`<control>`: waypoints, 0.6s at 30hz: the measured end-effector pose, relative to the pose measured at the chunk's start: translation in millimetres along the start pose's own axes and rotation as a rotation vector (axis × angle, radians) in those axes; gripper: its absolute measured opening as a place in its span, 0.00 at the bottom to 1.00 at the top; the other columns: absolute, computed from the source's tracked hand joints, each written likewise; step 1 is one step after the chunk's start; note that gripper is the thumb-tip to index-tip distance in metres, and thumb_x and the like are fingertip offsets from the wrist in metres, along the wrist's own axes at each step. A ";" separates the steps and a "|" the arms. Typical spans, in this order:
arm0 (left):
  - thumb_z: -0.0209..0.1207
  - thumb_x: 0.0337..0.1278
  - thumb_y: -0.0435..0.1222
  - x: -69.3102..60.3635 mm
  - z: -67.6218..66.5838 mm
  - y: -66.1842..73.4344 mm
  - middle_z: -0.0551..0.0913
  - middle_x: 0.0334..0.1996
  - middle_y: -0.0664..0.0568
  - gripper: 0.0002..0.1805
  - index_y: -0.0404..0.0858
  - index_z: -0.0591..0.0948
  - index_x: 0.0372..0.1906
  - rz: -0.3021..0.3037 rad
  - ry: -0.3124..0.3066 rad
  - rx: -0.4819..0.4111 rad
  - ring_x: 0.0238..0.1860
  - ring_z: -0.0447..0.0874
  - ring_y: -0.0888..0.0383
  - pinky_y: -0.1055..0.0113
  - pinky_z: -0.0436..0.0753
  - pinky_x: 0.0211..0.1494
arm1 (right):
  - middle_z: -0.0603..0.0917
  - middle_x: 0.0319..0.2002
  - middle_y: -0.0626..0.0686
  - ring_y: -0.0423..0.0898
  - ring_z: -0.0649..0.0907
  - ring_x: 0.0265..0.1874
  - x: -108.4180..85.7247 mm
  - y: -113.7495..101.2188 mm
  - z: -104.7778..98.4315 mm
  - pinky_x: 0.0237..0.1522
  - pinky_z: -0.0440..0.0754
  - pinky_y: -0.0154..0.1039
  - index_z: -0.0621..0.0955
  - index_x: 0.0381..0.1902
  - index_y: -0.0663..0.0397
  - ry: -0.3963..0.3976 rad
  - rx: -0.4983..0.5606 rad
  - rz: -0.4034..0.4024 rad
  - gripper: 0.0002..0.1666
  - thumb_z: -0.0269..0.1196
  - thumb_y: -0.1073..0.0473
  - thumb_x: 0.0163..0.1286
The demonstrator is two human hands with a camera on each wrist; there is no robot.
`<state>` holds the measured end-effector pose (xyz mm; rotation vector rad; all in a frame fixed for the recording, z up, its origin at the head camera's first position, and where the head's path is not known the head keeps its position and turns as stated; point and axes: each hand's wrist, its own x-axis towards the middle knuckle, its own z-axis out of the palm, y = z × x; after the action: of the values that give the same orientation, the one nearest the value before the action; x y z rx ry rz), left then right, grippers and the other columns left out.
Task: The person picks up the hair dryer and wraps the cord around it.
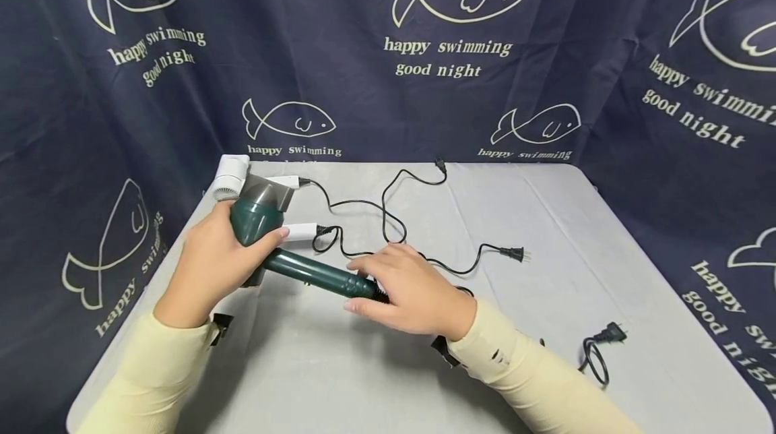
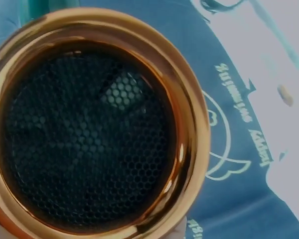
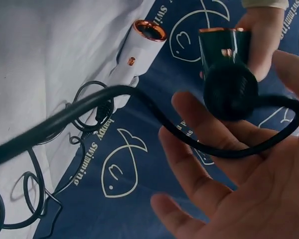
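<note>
A dark green hair dryer (image 1: 315,272) with a grey, see-through nozzle (image 1: 275,195) is held above the table. My left hand (image 1: 215,252) grips its head, thumb across the near side. The left wrist view is filled by the dryer's copper-coloured rim (image 2: 192,149) around a dark mesh. At the handle's lower end is my right hand (image 1: 412,289). Its fingers are spread and loosely bent in the right wrist view, with the dryer's black cord (image 3: 214,150) looping across them. The handle end (image 3: 229,92) sits between thumb and fingers, apparently not clasped.
Behind the green dryer, a white hair dryer (image 1: 232,176) lies at the table's back left. A second white handle (image 1: 301,232) shows nearer. Black cords with plugs (image 1: 512,254) trail over the grey tabletop (image 1: 515,205). Another plug (image 1: 609,333) lies at the right. A dark blue fish-print curtain (image 1: 364,16) surrounds the table.
</note>
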<state>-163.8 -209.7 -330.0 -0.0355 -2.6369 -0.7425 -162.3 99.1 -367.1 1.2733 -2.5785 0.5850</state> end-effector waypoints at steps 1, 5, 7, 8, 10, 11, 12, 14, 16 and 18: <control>0.68 0.51 0.66 1.7 0.6 2.9 0.83 0.35 0.41 0.48 0.29 0.74 0.59 0.000 -0.003 -0.004 0.36 0.82 0.44 0.53 0.77 0.36 | 0.84 0.45 0.37 0.37 0.81 0.46 0.3 0.3 0.1 0.59 0.76 0.42 0.82 0.59 0.43 0.004 -0.010 0.000 0.26 0.59 0.35 0.74; 0.67 0.50 0.68 7.6 0.4 13.4 0.82 0.38 0.42 0.50 0.30 0.72 0.62 -0.019 -0.010 -0.034 0.38 0.81 0.44 0.52 0.77 0.38 | 0.83 0.42 0.39 0.36 0.81 0.43 0.1 2.5 -1.5 0.53 0.80 0.42 0.80 0.58 0.46 0.045 -0.030 -0.004 0.20 0.59 0.42 0.77; 0.66 0.49 0.69 10.1 -0.7 16.9 0.82 0.40 0.43 0.52 0.31 0.72 0.64 -0.041 -0.011 -0.064 0.39 0.81 0.44 0.53 0.77 0.37 | 0.83 0.43 0.40 0.37 0.82 0.43 -0.1 3.4 -4.4 0.51 0.80 0.42 0.80 0.58 0.47 0.094 -0.028 -0.009 0.19 0.59 0.44 0.78; 0.67 0.49 0.70 11.6 -1.2 18.1 0.82 0.40 0.43 0.52 0.31 0.72 0.64 -0.051 -0.010 -0.078 0.39 0.81 0.44 0.54 0.77 0.37 | 0.83 0.43 0.40 0.37 0.82 0.44 0.0 4.2 -5.9 0.51 0.80 0.43 0.79 0.59 0.47 0.125 -0.032 -0.012 0.19 0.59 0.45 0.78; 0.66 0.47 0.71 14.9 -2.3 19.6 0.82 0.41 0.44 0.53 0.33 0.71 0.65 -0.070 -0.016 -0.106 0.39 0.82 0.45 0.56 0.77 0.36 | 0.83 0.42 0.40 0.38 0.83 0.44 0.4 5.5 -9.8 0.51 0.79 0.43 0.79 0.59 0.47 0.189 -0.051 -0.013 0.18 0.59 0.46 0.78; 0.66 0.47 0.72 16.7 -2.7 20.0 0.82 0.42 0.44 0.54 0.33 0.71 0.66 -0.079 -0.023 -0.118 0.39 0.82 0.45 0.56 0.78 0.37 | 0.83 0.42 0.40 0.38 0.83 0.44 0.4 6.1 -11.9 0.51 0.79 0.44 0.80 0.59 0.46 0.219 -0.064 -0.009 0.18 0.59 0.46 0.78; 0.66 0.46 0.72 18.8 -2.7 20.1 0.82 0.43 0.44 0.55 0.33 0.70 0.67 -0.083 -0.030 -0.129 0.40 0.82 0.45 0.56 0.78 0.38 | 0.83 0.42 0.39 0.38 0.83 0.44 0.5 6.8 -13.6 0.51 0.79 0.44 0.80 0.59 0.46 0.249 -0.080 -0.005 0.19 0.59 0.46 0.78; 0.66 0.46 0.72 22.7 -2.1 20.2 0.82 0.46 0.44 0.57 0.35 0.68 0.70 -0.086 -0.056 -0.155 0.43 0.83 0.45 0.55 0.79 0.41 | 0.83 0.41 0.39 0.38 0.83 0.42 0.4 8.9 -16.1 0.52 0.78 0.43 0.80 0.59 0.46 0.303 -0.108 0.008 0.19 0.60 0.46 0.78; 0.67 0.48 0.70 25.4 -0.5 19.5 0.82 0.49 0.44 0.57 0.37 0.65 0.74 -0.078 -0.084 -0.196 0.46 0.82 0.45 0.53 0.80 0.45 | 0.83 0.39 0.40 0.39 0.82 0.40 -0.2 11.0 -17.9 0.50 0.77 0.43 0.81 0.59 0.47 0.350 -0.120 0.018 0.18 0.61 0.47 0.77; 0.70 0.48 0.67 27.2 2.2 18.0 0.81 0.53 0.45 0.57 0.43 0.62 0.78 -0.065 -0.113 -0.270 0.50 0.82 0.45 0.51 0.81 0.49 | 0.84 0.39 0.41 0.39 0.83 0.40 -0.9 13.7 -19.6 0.50 0.77 0.43 0.82 0.58 0.48 0.387 -0.122 0.020 0.18 0.63 0.49 0.76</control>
<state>-187.3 -195.3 -312.4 -0.0689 -2.6333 -1.1455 -172.5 115.8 -353.3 0.9847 -2.2697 0.6002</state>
